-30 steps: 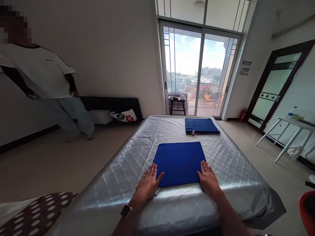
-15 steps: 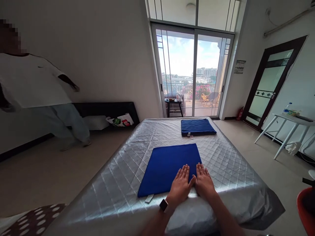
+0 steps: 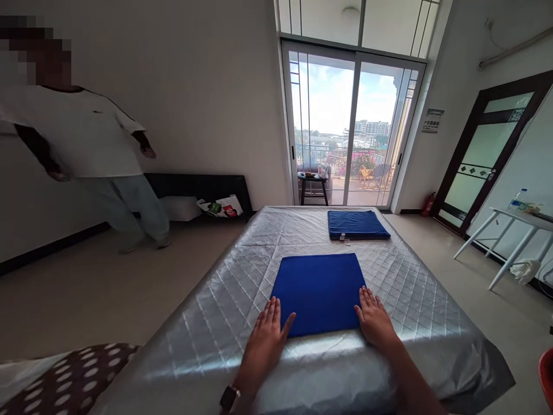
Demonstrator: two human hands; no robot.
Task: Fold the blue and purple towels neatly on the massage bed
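Observation:
A folded blue cloth [image 3: 322, 291] lies flat before me on a bed with a silver quilted cover [image 3: 224, 311]. My left hand [image 3: 265, 328] rests over the cloth's near left edge, fingers stretched out and thumb apart. On the near right edge lies my right hand [image 3: 374, 314], also flat with its fingers extended. Neither hand grips anything. Farther back on the bed sits a stack of folded dark blue cloth [image 3: 358, 225] with small white tags at its near side.
A person [image 3: 108, 144] in a white shirt stands at the left. Beyond the bed are a dark stool [image 3: 314, 178] and glass sliding doors [image 3: 356, 132]. A white table [image 3: 521, 216] stands right. A brown polka-dot cloth [image 3: 82, 377] lies at the lower left.
My left hand has moved left from beside the right hand to the cloth's opposite edge. The cloth's left corner with its tag no longer shows. The person at left has shifted in view.

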